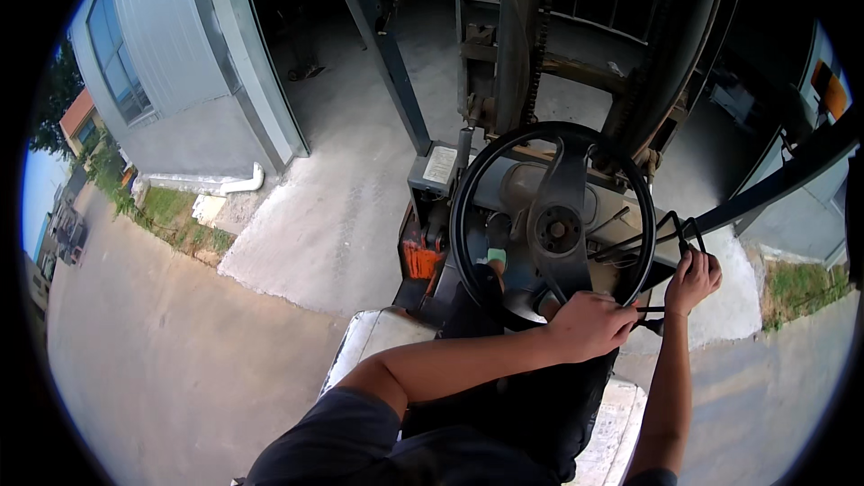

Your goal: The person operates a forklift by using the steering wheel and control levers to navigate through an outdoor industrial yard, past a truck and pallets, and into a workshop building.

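A black steering wheel (462, 213) with a broad-spoked hub stands in front of me. My left hand (594, 326) reaches across my body and is closed on the lower right of its rim; the fingertips are partly hidden. To the right of the wheel, my right hand (693, 283) is closed around the upper end of a black control lever (681, 227), with more thin levers beside it. Below the wheel a foot in a shoe with a pale green patch (496, 256) rests by the floor pedals.
The forklift's mast (519, 45), with chains, rises ahead before a dark building interior. A slanted overhead-guard post (382, 54) stands at left, another (792, 175) at right. The doorway's metal frame (261, 54) and a grey wall (193, 135) are on the left. A pale concrete ramp (306, 243) leads inside.
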The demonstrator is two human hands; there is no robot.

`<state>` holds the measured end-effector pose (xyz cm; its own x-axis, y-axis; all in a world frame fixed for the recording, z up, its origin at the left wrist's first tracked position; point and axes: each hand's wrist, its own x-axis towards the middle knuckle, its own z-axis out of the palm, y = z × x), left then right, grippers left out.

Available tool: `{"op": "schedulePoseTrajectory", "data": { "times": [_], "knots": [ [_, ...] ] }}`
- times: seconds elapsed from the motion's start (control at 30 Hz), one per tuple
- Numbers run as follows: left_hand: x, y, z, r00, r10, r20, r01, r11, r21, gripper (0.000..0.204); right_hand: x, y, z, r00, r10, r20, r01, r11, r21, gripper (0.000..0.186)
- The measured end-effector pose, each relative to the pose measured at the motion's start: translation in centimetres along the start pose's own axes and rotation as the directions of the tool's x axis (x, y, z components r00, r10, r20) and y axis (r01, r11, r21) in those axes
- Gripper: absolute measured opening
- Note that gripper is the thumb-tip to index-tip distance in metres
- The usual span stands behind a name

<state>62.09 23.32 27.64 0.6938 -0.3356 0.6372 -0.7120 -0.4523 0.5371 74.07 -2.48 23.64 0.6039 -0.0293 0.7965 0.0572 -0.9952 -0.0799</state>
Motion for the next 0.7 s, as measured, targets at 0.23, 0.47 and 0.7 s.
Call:
{"op": "schedulePoseTrajectory", "data": {
  "times": [0.23,0.47,0.7],
  "knots": [
    [18.2,-5.5,2.2,0.987,-0.093,-0.133,0.106,0.99,0.096,0.011,2.2,-0.3,-0.5,0.999,-0.003,-0.035,0.005,0.999,0.042,0.021],
    [20.9,-12.3,-6.6,0.93,-0.22,-0.294,0.258,0.961,0.1,0.011,1.2,-0.2,-0.5,0.999,0.023,-0.048,-0.022,1.0,0.019,0.022],
    [20.5,-10.4,-5.2,0.912,-0.226,-0.342,0.276,0.956,0.104,0.007,1.0,-0.3,-0.4,1.0,0.016,-0.017,-0.016,1.0,0.01,0.021]
  ]
}}
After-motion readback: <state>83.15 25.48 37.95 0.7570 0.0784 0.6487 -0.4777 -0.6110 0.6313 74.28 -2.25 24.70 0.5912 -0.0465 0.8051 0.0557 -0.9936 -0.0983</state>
